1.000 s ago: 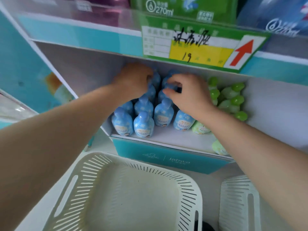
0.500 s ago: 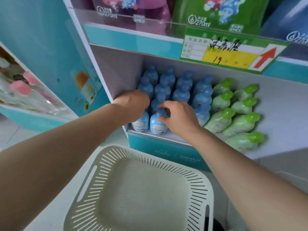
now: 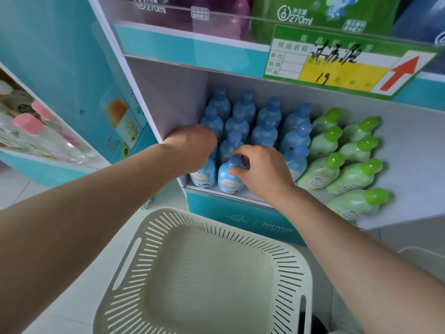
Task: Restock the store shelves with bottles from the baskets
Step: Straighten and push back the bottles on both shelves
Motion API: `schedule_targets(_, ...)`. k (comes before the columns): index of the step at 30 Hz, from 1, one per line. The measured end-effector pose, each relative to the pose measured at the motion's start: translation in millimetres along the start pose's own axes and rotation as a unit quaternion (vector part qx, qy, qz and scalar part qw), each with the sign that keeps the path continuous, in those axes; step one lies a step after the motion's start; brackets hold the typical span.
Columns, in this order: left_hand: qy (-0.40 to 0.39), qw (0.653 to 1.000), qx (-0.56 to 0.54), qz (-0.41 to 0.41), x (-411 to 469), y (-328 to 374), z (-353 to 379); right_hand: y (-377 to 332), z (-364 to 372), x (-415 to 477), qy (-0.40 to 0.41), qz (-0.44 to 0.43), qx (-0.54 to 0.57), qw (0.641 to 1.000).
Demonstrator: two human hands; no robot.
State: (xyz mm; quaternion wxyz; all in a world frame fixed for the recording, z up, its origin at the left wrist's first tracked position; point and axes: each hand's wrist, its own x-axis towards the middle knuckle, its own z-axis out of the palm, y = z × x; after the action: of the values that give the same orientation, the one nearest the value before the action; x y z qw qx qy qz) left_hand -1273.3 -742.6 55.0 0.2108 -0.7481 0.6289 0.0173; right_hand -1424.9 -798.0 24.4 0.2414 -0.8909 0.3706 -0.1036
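Note:
Several blue bottles [image 3: 267, 116] stand in rows on the white shelf [image 3: 414, 179], with several green-capped bottles [image 3: 349, 150] to their right. My left hand [image 3: 192, 148] is curled over the top of the front-left blue bottle [image 3: 203, 175]. Fingers of my right hand [image 3: 262, 169] pinch the cap of the front blue bottle [image 3: 228, 178] beside it. Both bottles stand upright at the shelf's front edge. A cream slotted basket [image 3: 149, 244] sits below with nothing inside.
A green price tag with a red arrow [image 3: 346, 61] hangs on the shelf above, under tall refill pouches [image 3: 320, 10]. A neighbouring teal display [image 3: 36, 131] with pink-capped bottles stands at left. A second basket's rim [image 3: 423, 256] shows at lower right.
Both hands drew back from the rear rows to the front-row bottles. The view pulled back and shifted left, uncovering the back rows.

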Motion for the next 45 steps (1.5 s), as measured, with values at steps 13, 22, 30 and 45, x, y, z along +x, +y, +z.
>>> schedule_targets(13,0.046,0.997,-0.033,-0.052,11,-6,-25,0,-7,17,0.049,0.019,0.019,0.998)
schedule_targets(22,0.041,0.998,-0.026,-0.051,25,-3,-18,-4,-22,60,-0.021,-0.044,-0.156,0.987)
schedule_targets(30,0.087,0.993,-0.058,-0.057,37,-5,-8,5,-14,66,-0.018,-0.027,-0.138,0.990)
schedule_targets(45,0.120,0.982,-0.111,-0.095,46,-20,-42,9,-27,79,0.014,0.024,-0.062,0.998)
